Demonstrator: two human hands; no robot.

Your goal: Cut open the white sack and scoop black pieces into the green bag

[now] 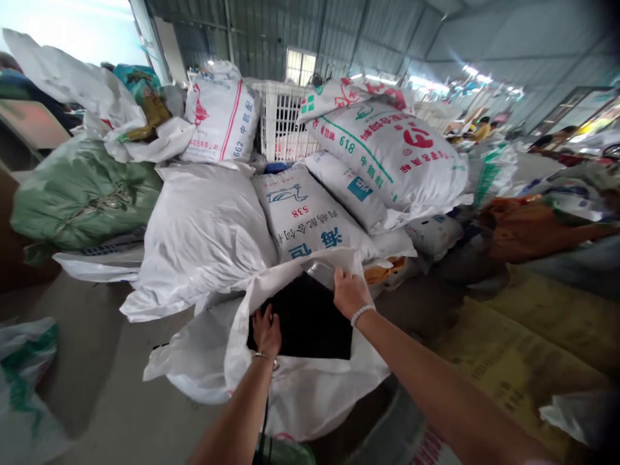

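Note:
An open white woven sack (pixel 310 400) stands in front of me with its mouth spread. Inside its mouth lies a flat black piece (pixel 310 320) that looks like folded fabric. My left hand (pixel 267 332) rests on the left edge of this black piece, fingers apart. At the sack's upper right rim, my right hand (pixel 351 294) has its fingers curled on a clear plastic piece (pixel 320 272), perhaps a bag, which overlaps the black piece. The right fingertips are partly hidden.
Stuffed white sacks (pixel 208 226) are heaped just beyond, with a white plastic crate (pixel 285 119) behind them. A green bundle (pixel 87 190) sits at left. Yellow sacking (pixel 527 349) lies at right. Grey floor (pixel 140 387) shows at lower left.

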